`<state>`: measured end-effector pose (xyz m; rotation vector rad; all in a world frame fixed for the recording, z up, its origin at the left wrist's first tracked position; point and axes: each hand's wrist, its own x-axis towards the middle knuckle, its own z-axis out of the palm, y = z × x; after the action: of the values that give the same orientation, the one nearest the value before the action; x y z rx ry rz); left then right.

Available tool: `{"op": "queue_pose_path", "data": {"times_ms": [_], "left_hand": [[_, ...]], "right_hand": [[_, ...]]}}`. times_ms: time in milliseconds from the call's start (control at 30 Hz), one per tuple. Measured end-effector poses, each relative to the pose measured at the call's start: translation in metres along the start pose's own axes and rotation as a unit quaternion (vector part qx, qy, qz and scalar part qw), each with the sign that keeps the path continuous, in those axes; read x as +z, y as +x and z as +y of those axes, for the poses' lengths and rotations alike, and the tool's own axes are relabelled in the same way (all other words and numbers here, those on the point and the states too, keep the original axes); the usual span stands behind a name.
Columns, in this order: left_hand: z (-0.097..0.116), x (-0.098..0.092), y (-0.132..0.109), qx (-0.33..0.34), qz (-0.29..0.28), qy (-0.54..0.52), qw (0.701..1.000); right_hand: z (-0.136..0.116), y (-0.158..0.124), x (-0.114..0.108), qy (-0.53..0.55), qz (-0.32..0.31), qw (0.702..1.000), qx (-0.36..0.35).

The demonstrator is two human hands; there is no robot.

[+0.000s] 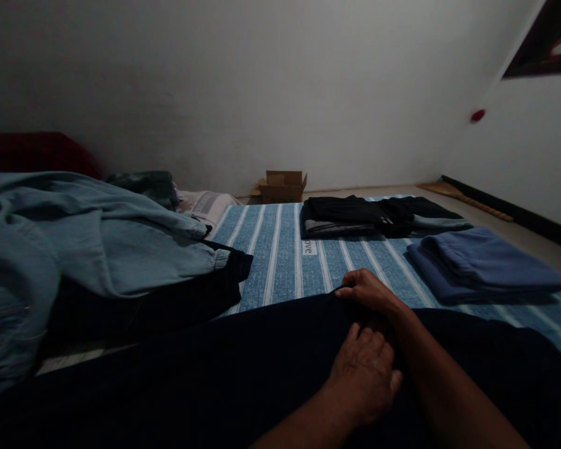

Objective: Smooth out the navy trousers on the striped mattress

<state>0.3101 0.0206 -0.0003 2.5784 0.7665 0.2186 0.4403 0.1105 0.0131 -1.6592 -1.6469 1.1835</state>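
Observation:
A large dark garment [215,374] is spread across the near part of the bed. My right hand [367,290] reaches over it to its far edge, where the fingers are closed in a pinch on the cloth. My left hand [364,368] lies flat on the same garment just behind the right hand, palm down and holding nothing. Both forearms come in from the bottom right. The light is dim and the garment's folds are hard to make out.
The bed has a blue and white striped sheet [280,249]. On the left lies a loose pile of light blue denim clothes [75,243] over dark ones. Folded black clothes [355,215] and a folded blue garment [481,265] lie further back. A cardboard box [283,186] stands by the wall.

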Motion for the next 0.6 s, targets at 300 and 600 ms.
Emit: {"op": "queue_pose_path", "data": {"times_ms": [300,600], "left_hand": [[-0.0009,0.0029,-0.0003,0.002,0.016,-0.001,1.0],[0.0025,-0.0034,0.0011,-0.006,0.006,-0.007,1.0]], "right_hand": [[0.0016,0.0017,-0.0003,-0.013,-0.002,1.0,-0.004],[0.0022,0.0024,-0.001,-0.016,-0.001,1.0,-0.016]]}}
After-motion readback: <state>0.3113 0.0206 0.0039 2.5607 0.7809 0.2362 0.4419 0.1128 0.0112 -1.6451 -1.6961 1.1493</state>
